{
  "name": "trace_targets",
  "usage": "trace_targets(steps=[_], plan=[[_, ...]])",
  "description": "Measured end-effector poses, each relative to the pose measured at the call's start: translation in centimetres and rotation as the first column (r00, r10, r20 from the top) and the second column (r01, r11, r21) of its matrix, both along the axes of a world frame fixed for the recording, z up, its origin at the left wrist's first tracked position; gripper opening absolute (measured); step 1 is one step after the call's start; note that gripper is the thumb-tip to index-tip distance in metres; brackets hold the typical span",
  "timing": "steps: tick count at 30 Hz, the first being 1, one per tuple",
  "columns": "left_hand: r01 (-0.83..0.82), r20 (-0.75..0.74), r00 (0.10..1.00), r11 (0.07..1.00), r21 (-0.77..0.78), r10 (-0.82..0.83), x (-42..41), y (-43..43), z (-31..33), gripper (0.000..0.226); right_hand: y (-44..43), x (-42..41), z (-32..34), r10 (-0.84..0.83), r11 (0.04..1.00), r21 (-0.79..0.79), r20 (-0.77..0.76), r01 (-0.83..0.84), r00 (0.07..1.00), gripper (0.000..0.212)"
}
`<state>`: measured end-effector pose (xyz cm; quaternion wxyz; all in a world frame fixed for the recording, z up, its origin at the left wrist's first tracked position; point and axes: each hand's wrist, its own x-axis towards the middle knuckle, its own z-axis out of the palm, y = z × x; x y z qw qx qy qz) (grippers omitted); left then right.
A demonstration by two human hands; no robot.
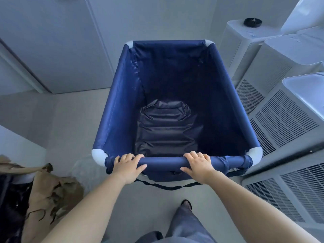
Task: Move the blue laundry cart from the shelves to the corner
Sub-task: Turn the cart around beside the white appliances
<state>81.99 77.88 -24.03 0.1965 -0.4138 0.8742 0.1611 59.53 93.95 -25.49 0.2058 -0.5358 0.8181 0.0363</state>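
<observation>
Both hands (128,165) on blue cart (122,109) rail

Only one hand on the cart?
No, the left hand and the right hand both grip the near rail of the cart.

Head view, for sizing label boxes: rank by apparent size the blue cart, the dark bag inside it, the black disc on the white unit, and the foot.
1. blue cart
2. dark bag
3. black disc and foot look alike; the disc sits farther off, so unranked.
</observation>
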Motion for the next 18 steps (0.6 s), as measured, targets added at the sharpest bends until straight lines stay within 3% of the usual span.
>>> trace_targets(steps=[5,9,18], plan=[[0.072,0.114,0.991,0.997,0.022,-0.074,2.2,1.9,-0.5,0.049,2.3,4.8,0.1,-0.23,0.956,0.167,-0.077,0.24,0.97,0.067],[0.113,0.195,0.973,0.99,0.081,-0.127,3.5,3.0,-0.1,0.053,4.0,7.3,0.1,-0.261,0.936,0.216,-0.101,0.277,0.96,0.07],[0.153,-0.02,0.987,0.978,-0.139,-0.157,7.4,6.3,-1.1,0.044,7.0,9.3,-0.2,-0.221,0.962,0.136,-0.116,0.236,0.968,0.063]])
